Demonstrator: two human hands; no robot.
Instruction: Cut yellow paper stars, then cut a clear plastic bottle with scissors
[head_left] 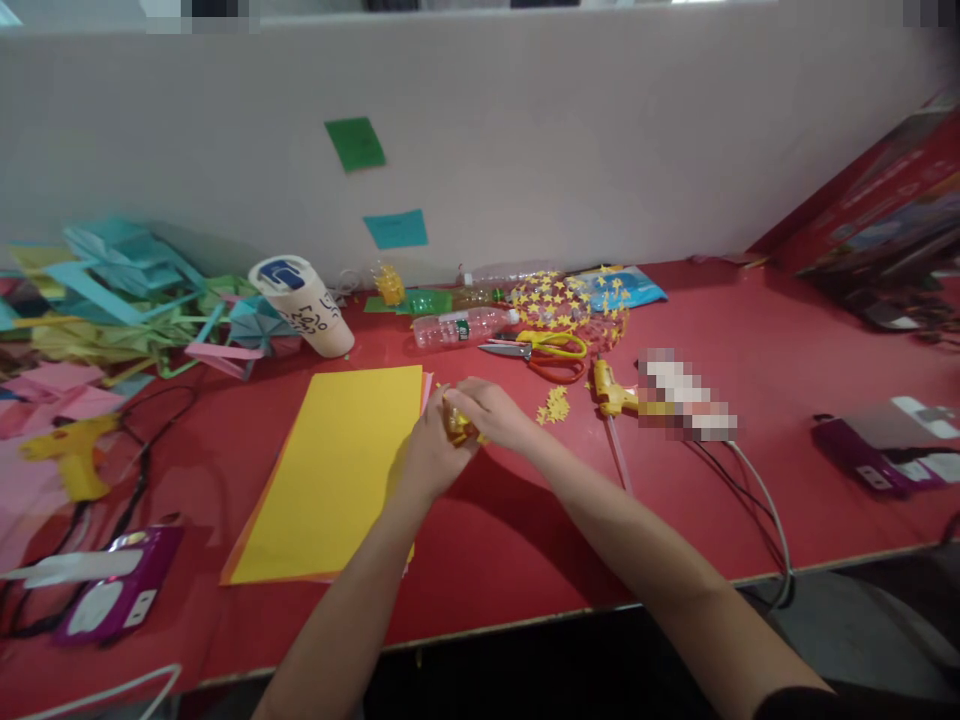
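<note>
My left hand (433,448) curls around a small shiny yellow object (459,425); its exact kind is hidden by the fingers. From the other side my right hand (491,412) closes over the same object, so both hands meet just above the red table. Close by on the right lies a small pile of yellow stars (555,406). To the left is a stack of paper (337,470) with a yellow sheet on top. Beyond my hands rest scissors (536,348) with yellow and orange handles and a clear plastic bottle (461,328).
A yellow glue gun (613,392) lies right of the stars, near a power strip (686,395). Another glue gun (75,450) sits at far left. Folded coloured paper (142,290) heaps beside a white cup (307,310). Star-covered clear plastic (551,300) stands behind the scissors.
</note>
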